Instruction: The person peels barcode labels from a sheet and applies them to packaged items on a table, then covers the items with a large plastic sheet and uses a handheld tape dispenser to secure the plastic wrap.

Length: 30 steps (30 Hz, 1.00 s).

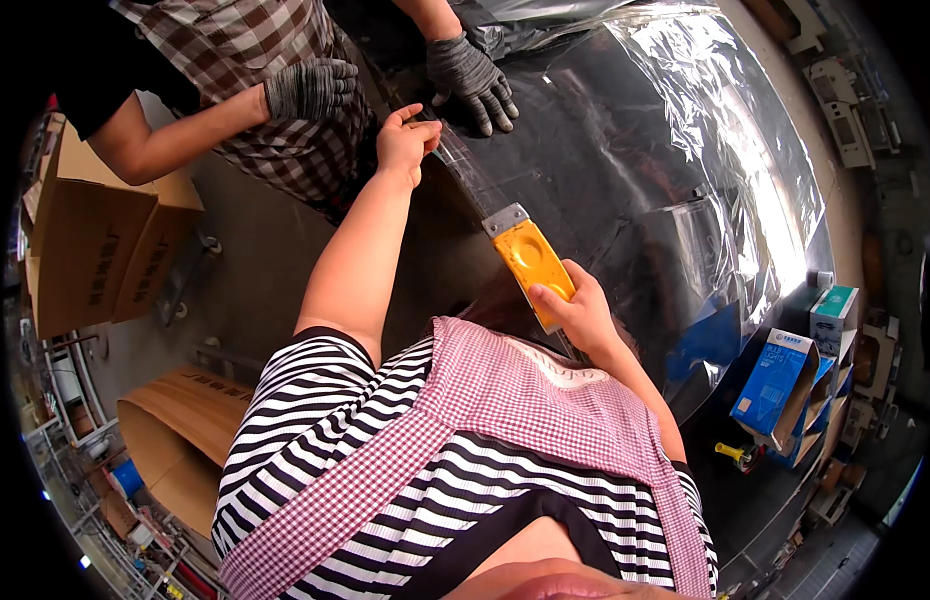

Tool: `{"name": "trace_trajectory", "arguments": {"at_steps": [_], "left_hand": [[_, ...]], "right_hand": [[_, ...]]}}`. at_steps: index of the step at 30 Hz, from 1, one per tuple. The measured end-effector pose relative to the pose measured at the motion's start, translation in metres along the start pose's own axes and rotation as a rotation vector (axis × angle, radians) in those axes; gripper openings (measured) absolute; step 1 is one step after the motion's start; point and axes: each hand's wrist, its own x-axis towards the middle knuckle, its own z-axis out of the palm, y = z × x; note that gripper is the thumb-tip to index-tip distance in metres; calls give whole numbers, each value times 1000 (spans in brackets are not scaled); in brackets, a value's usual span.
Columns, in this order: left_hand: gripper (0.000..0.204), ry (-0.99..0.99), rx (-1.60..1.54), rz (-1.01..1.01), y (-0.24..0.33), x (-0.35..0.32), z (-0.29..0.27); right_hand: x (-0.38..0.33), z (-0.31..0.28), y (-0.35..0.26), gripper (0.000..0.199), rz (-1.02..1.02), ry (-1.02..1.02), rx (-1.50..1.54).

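In my right hand [588,318] is a yellow tape dispenser [530,252] with a riveted metal plate at its far end, my thumb lying on its face. What looks like a strip of clear tape [467,178] runs from that end along the edge of the black plastic sheet [615,150]. My left hand [407,143] is at the far end of this strip, its fingers apart and touching the edge. A co-worker's grey-gloved hand [473,84] lies flat on the sheet just beyond it. The person's other gloved hand [313,88] is held before a checked apron.
Brown cardboard boxes [90,235] stand on the left, another open carton [180,430] nearer me. On the table's right side are blue boxes [775,385], a green-and-white box [835,308] and a small yellow-handled tool [733,453]. Machines [840,110] line the far right.
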Motion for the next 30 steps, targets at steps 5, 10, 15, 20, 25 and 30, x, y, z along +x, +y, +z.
{"name": "trace_trajectory", "arguments": {"at_steps": [5, 10, 15, 20, 25, 30], "left_hand": [[46, 77, 278, 199, -12, 29, -10], [42, 112, 629, 355, -17, 37, -16], [43, 133, 732, 428, -11, 28, -10], [49, 109, 896, 624, -21, 27, -12], [53, 119, 1023, 814, -25, 24, -10], [60, 215, 1162, 809, -22, 25, -14]], "right_hand": [[-11, 1, 3, 45, 54, -5, -62], [-7, 1, -8, 47, 85, -12, -108], [5, 2, -19, 49, 129, -37, -171], [12, 5, -26, 50, 193, -39, -188], [23, 1, -20, 55, 228, -64, -198], [28, 1, -23, 58, 232, -67, -210]]}}
